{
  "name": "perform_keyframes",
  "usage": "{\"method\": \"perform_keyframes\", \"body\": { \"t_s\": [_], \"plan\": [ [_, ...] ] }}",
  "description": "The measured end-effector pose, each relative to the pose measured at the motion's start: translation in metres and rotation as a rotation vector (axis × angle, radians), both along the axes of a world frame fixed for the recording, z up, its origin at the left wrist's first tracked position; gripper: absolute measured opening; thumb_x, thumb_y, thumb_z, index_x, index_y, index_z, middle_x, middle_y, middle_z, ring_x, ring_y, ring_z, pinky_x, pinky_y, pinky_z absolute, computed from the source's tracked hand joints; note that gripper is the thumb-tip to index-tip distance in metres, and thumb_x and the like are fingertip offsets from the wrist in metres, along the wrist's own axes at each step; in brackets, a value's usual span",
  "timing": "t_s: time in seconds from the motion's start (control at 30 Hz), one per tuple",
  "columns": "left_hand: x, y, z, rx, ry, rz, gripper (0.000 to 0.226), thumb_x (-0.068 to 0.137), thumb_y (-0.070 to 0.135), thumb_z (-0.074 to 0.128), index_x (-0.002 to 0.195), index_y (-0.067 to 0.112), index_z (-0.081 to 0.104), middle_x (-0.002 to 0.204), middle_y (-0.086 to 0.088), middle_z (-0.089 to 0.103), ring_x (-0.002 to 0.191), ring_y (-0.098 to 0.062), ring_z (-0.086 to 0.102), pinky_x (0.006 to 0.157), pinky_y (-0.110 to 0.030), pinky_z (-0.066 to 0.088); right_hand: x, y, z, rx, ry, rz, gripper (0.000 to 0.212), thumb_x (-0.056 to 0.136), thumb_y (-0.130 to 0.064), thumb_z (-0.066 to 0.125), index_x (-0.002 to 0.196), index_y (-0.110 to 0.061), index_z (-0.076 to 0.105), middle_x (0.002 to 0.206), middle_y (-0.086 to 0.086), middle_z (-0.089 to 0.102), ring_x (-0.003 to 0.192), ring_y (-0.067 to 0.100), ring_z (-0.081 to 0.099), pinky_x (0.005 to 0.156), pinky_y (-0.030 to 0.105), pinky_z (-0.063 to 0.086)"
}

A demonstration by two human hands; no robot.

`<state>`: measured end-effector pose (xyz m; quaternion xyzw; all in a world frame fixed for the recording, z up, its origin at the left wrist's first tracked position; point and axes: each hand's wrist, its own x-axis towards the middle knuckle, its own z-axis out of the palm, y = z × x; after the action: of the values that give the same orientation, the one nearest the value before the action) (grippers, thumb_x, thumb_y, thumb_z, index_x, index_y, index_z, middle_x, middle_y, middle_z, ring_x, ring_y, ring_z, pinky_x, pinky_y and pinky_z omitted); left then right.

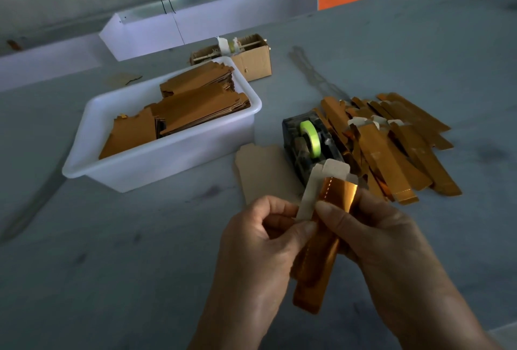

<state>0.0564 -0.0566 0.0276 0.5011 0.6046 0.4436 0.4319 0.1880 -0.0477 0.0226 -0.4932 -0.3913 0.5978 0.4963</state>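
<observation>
We grip one half-folded gold carton [316,265], left hand [260,240] pinching its white flap [309,196], right hand [383,238] curled round its body; folded cartons [402,140] pile beyond our right fingers, a tub [167,170] of flat blanks [193,109] waits beyond the left.

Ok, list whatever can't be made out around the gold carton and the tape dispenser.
Head view only:
- gold carton: mid section hidden under the left hand and right hand.
- tape dispenser: cutter end hidden behind the carton's pale flap.
- small cardboard box: contents too small and dim.
- white tub: near wall hides the lower blanks.
</observation>
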Motion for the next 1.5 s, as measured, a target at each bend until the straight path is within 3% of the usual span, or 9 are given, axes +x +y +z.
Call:
{"method": "perform_keyframes", "body": {
  "t_s": [0.2,0.4,0.6,0.77,0.87,1.0,1.13,1.37,1.5],
  "plan": [
    [0.008,-0.004,-0.001,0.175,0.175,0.127,0.012,0.077,0.019,0.077,0.076,0.029,0.070,0.070,0.006,0.068,0.062,-0.006,0.064,0.051,-0.020,0.047,0.003,-0.002,0.000,-0.025,0.059,0.000,0.027,0.057,-0.031,0.065,0.078,-0.017,0.073,0.078,0.011,0.073,0.074,0.020,0.071,0.063,0.027,0.057],
    [0.021,-0.013,-0.008,0.539,0.846,0.127,0.022,0.069,0.002,0.080,0.085,0.016,0.076,0.072,-0.001,0.056,0.070,-0.019,0.059,0.053,-0.023,0.044,0.000,-0.001,0.000,-0.042,0.092,-0.011,0.030,0.061,-0.029,0.063,0.086,-0.015,0.071,0.077,0.010,0.072,0.074,0.020,0.071,0.066,0.028,0.055],
    [0.031,-0.025,-0.020,0.527,1.212,0.078,0.043,0.091,0.006,0.034,0.104,0.008,0.075,0.072,-0.002,0.063,0.075,-0.019,0.056,0.055,-0.027,0.047,0.000,-0.002,-0.001,-0.030,0.069,-0.029,0.024,0.062,-0.036,0.062,0.079,-0.024,0.073,0.082,0.006,0.072,0.079,0.018,0.070,0.070,0.030,0.054],
    [0.034,-0.026,-0.020,0.341,1.056,-0.019,0.014,0.079,0.027,0.063,0.083,0.022,0.076,0.068,0.007,0.057,0.068,-0.008,0.044,0.047,-0.012,0.024,-0.006,-0.004,-0.002,-0.023,0.007,-0.035,0.028,0.058,-0.043,0.069,0.077,-0.023,0.072,0.078,0.004,0.072,0.075,0.015,0.070,0.060,0.020,0.054],
    [0.033,-0.028,-0.026,0.341,1.021,0.001,0.046,0.049,0.020,0.092,0.093,0.022,0.078,0.082,0.007,0.058,0.068,-0.009,0.057,0.050,-0.002,0.020,-0.007,-0.001,-0.008,-0.039,-0.017,-0.076,0.007,0.076,-0.025,0.068,0.074,-0.020,0.072,0.075,0.007,0.070,0.080,0.024,0.068,0.074,0.033,0.056],
    [0.020,-0.022,-0.018,0.494,0.703,0.104,0.024,0.074,0.002,0.077,0.091,0.018,0.074,0.094,0.003,0.065,0.085,-0.010,0.065,0.063,-0.018,0.053,-0.011,-0.002,-0.007,-0.048,0.031,-0.044,0.014,0.068,-0.029,0.067,0.072,-0.017,0.071,0.073,0.008,0.069,0.077,0.024,0.064,0.084,0.045,0.052],
    [0.011,-0.017,-0.007,0.035,0.082,0.121,0.009,0.085,0.021,0.067,0.078,0.027,0.066,0.073,0.005,0.071,0.066,-0.010,0.069,0.052,-0.022,0.054,-0.014,-0.005,-0.003,-0.029,0.144,-0.006,0.015,0.068,-0.033,0.064,0.067,-0.019,0.069,0.072,0.006,0.065,0.078,0.021,0.063,0.084,0.042,0.050],
    [-0.003,-0.013,0.003,-0.090,-0.080,-0.120,0.007,0.085,0.021,0.066,0.081,0.024,0.072,0.072,-0.006,0.073,0.061,-0.021,0.069,0.057,-0.036,0.057,-0.010,-0.003,-0.002,-0.084,0.101,0.022,0.024,0.073,-0.039,0.061,0.065,-0.018,0.067,0.061,0.000,0.063,0.062,0.011,0.062,0.072,0.033,0.049],
    [-0.005,-0.004,0.001,-0.078,-0.141,0.033,0.015,0.084,0.009,0.068,0.070,0.015,0.072,0.049,-0.001,0.060,0.038,-0.011,0.049,0.038,-0.019,0.038,0.001,0.005,0.007,0.131,-0.223,-0.094,0.040,0.071,-0.054,0.054,0.074,-0.016,0.067,0.072,-0.003,0.068,0.065,0.007,0.064,0.055,0.018,0.052]
  ]
}}
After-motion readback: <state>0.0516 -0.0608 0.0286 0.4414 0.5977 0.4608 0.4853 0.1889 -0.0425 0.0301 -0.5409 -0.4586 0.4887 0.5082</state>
